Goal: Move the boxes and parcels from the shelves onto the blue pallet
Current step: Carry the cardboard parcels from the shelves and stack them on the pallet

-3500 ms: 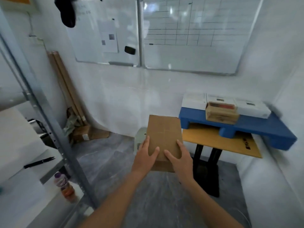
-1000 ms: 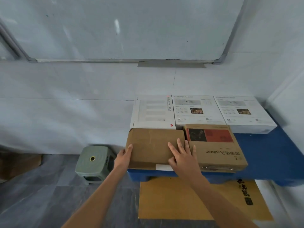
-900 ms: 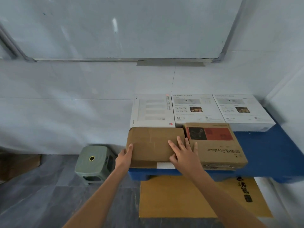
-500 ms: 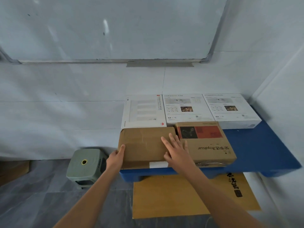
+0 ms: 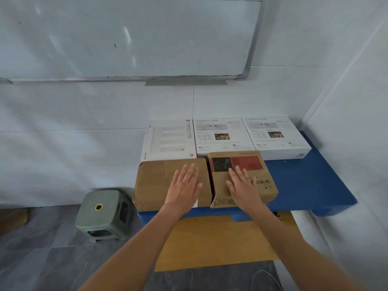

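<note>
Plain brown cardboard parcel (image 5: 168, 181) flat at front-left corner of blue plastic pallet (image 5: 304, 181). Left hand (image 5: 183, 186) flat over it, right hand (image 5: 243, 186) over printed neighbour box (image 5: 241, 177); fingers straight, gripping nothing. Parcel likely light, stiff; hold by side edges.

Bright, even indoor light; soft glare streaks on whiteboard (image 5: 126, 38). Faint shadows under stool (image 5: 105, 215). Wide-angle bowing at edges; slight softness overall.

Storeroom or office: whiteboard (image 5: 126, 36), boxed goods on blue pallet (image 5: 304, 181).
</note>
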